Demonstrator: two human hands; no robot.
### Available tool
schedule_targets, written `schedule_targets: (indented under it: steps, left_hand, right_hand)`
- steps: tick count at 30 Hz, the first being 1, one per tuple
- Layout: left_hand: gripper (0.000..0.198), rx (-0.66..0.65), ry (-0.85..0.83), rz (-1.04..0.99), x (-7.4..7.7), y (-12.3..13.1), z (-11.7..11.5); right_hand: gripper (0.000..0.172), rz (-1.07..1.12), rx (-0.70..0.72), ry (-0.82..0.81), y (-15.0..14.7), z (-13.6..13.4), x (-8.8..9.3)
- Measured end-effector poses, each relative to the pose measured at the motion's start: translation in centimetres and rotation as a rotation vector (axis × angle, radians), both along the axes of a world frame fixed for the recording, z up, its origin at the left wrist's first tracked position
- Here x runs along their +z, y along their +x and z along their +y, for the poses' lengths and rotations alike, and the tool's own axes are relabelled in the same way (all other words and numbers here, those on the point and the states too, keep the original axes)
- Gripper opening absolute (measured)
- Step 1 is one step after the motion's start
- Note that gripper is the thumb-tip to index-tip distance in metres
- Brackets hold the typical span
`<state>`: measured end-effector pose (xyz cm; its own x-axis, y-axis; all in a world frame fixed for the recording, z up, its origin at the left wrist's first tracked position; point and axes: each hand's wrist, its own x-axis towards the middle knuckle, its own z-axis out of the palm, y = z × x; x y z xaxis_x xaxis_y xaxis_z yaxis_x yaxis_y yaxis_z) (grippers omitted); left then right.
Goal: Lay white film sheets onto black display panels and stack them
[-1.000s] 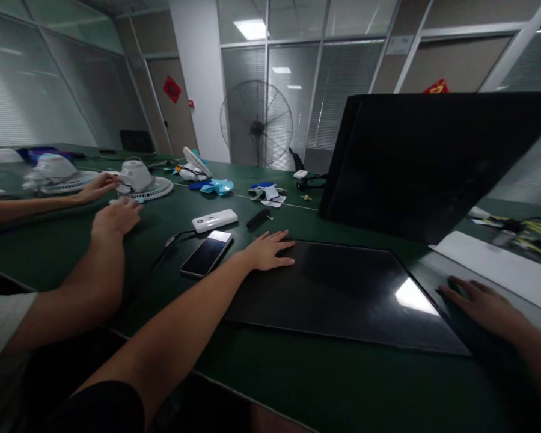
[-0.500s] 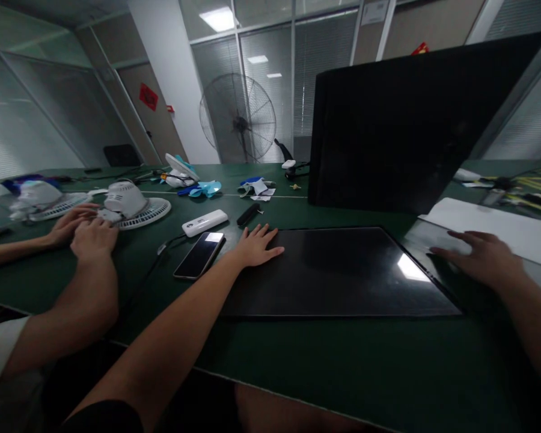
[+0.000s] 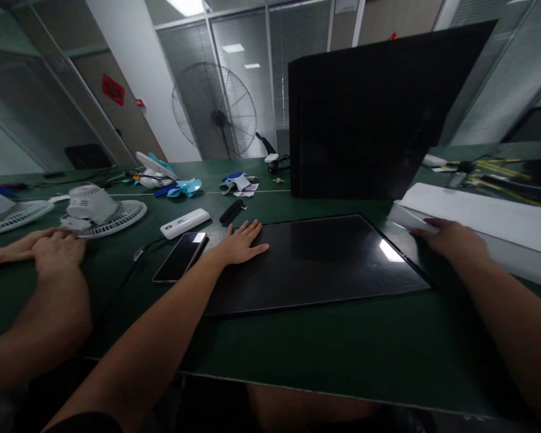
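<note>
A flat black display panel [image 3: 315, 264] lies on the green table, a ceiling light mirrored near its right edge. My left hand [image 3: 241, 243] rests flat on its upper left part, fingers spread. To the right, my right hand [image 3: 455, 243] is closed on the near left edge of a translucent plastic sheet [image 3: 403, 218]; its fingertips are partly hidden. A white sheet [image 3: 487, 213] lies along and over the translucent one. Left of my left hand are a phone [image 3: 180, 257], a white power bank [image 3: 184, 224] with a cable, and a black folding knife-like object [image 3: 231, 211].
A large black monitor-like panel [image 3: 374, 120] stands upright behind the display. At left, a co-worker's hands [image 3: 56, 243] rest by a white fan part [image 3: 94, 207]. Blue fan blades [image 3: 184, 187], paper scraps [image 3: 241, 183] and keys [image 3: 278, 180] lie farther back. Yellow-striped cables [image 3: 500, 171] are at right.
The view has turned to the right. My right hand has closed in on the edge of the translucent sheet. My left hand stays flat on the display panel.
</note>
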<state>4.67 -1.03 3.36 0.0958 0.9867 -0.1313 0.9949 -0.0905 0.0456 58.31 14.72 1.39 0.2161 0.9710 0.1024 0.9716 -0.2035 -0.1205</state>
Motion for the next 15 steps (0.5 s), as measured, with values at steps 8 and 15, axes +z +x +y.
schedule_targets:
  steps: [8, 15]
  left_hand:
    - [0.091, -0.006, 0.019, -0.014, 0.0, 0.0, 0.2]
    - [0.087, -0.016, 0.055, -0.019, -0.2, -0.1, 0.2]
  right_hand:
    - [0.062, -0.164, 0.114, 0.072, -2.8, -4.2, 3.9]
    - [0.063, -0.194, 0.521, 0.049, -12.8, -10.9, 5.7]
